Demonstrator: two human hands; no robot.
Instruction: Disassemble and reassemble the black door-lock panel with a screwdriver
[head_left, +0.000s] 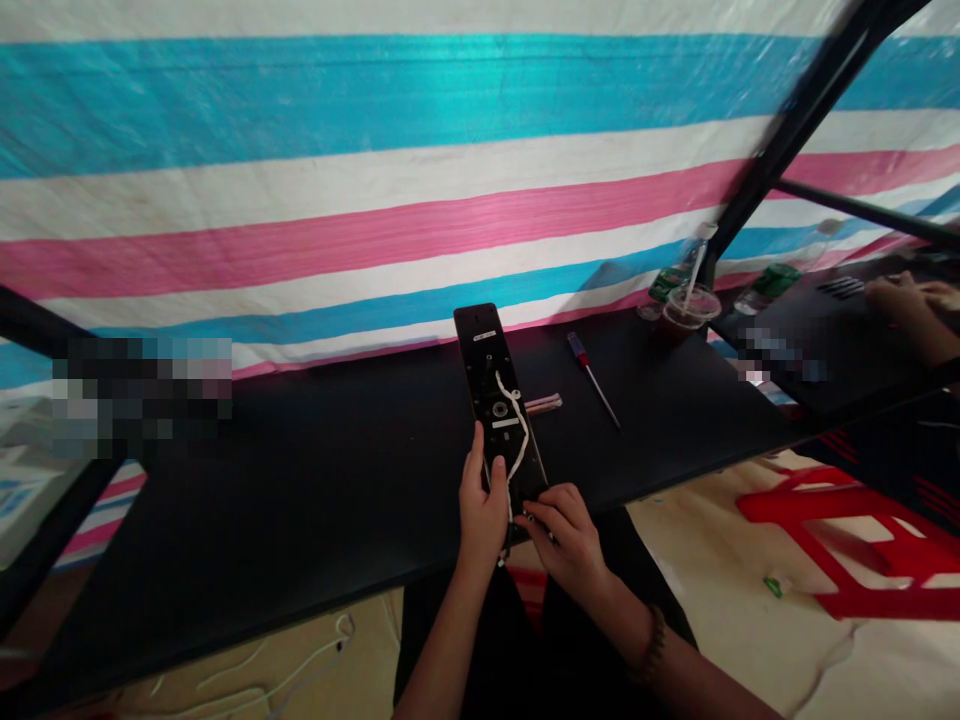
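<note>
A long black panel (491, 345), probably the back plate of a door lock, lies aslant, its lower end at the table's front edge. A white cable (523, 440) runs down its face to a small connector near the bottom. My left hand (482, 505) grips the panel's lower left side, thumb on its face and fingers along the edge. At the lower right corner my right hand (566, 530) is closed in a pinch; a small shiny part shows at the fingertips, too small to name. Right of the panel lie a pinkish strip bundle (545, 403) and a screwdriver (592, 378).
A plastic cup with a straw (686, 312) and a bottle (664, 287) stand at the table's right end. Another person's hands (911, 300) are over a neighbouring table. A red stool (840, 560) and loose cables (300, 670) are on the floor. Striped sheeting (375, 220) hangs behind.
</note>
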